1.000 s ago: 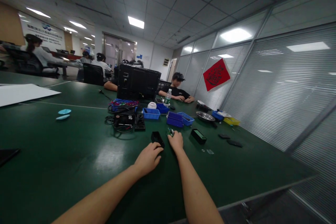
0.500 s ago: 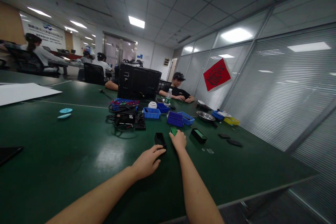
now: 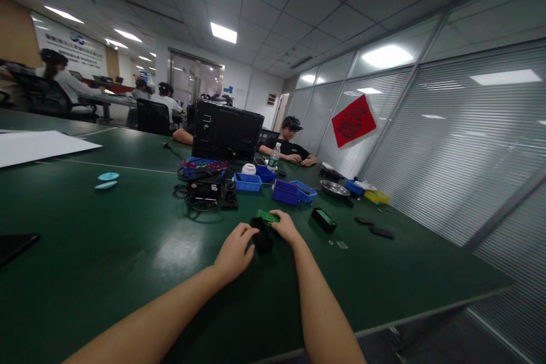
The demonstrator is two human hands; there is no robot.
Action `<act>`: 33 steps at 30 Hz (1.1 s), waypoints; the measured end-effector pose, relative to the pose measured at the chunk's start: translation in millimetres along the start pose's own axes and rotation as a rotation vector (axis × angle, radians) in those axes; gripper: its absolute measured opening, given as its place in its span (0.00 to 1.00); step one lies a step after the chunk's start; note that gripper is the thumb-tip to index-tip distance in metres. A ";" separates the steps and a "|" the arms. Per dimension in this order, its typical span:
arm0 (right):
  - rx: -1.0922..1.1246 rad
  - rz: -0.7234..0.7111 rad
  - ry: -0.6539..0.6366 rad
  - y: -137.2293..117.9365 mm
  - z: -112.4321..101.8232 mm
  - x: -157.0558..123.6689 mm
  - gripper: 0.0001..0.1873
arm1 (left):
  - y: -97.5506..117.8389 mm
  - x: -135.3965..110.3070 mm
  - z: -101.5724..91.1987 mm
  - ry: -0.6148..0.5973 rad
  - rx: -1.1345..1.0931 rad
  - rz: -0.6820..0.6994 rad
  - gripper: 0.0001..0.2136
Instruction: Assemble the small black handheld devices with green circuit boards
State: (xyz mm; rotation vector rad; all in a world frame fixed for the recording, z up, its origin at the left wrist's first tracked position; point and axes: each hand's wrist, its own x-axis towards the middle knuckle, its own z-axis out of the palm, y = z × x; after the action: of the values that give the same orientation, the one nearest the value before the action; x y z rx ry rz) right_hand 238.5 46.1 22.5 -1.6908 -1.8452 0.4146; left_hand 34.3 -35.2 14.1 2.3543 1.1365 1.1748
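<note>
A green circuit board point(image 3: 267, 216) is pinched in my right hand point(image 3: 285, 227), held over the far end of an open-topped black plastic box point(image 3: 262, 239). Whether the board touches the box's rim I cannot tell. My left hand point(image 3: 236, 249) is at the box's left side, its curled fingertips on the rim and its thumb lower down against the wall. To the right stands another black box point(image 3: 323, 220) with a green board inside. A small clear piece point(image 3: 342, 245) and a small ring point(image 3: 330, 243) lie nearer on the green table point(image 3: 191, 296).
Blue bins point(image 3: 286, 192), a baseball point(image 3: 248, 169), a water bottle point(image 3: 274, 157) and a black cabled device point(image 3: 205, 193) stand beyond my hands. Behind them is a monitor point(image 3: 228, 131). A metal bowl point(image 3: 335, 189) and flat black pieces point(image 3: 381, 232) lie right. Another person point(image 3: 290, 145) sits across.
My right hand has brought the green board left, to the far end of the black box. My left hand has shifted from the box's near end to its left side.
</note>
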 end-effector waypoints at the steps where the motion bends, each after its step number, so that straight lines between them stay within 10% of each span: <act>1: 0.015 -0.028 -0.029 -2.4 -1.1 -1.4 0.26 | -4.7 1.4 1.6 0.040 0.021 -0.040 0.21; 8: -0.051 -0.140 -0.098 -10.8 -2.9 -7.2 0.23 | -19.6 7.9 -0.6 -0.082 0.051 -0.021 0.35; 14: -0.271 -0.007 -0.017 -15.3 -5.5 -9.4 0.21 | -5.7 6.4 -6.4 -0.287 0.122 0.216 0.18; 22: -0.400 0.167 0.027 -13.0 -13.8 -11.4 0.24 | -10.9 7.6 -3.9 0.006 0.218 0.019 0.29; 29: -0.333 0.178 0.062 -10.9 -15.4 -9.8 0.17 | -34.8 11.6 6.6 -0.175 0.005 -0.204 0.38; 33: 0.057 0.136 0.166 -13.9 -18.1 -6.6 0.18 | -38.4 12.7 6.1 -0.133 0.010 -0.252 0.35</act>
State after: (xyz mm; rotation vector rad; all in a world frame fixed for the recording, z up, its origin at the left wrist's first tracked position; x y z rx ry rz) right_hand 238.6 34.8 43.4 -1.7630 -1.5920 0.3667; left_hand 23.3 0.0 -3.5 2.1807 1.3456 0.9143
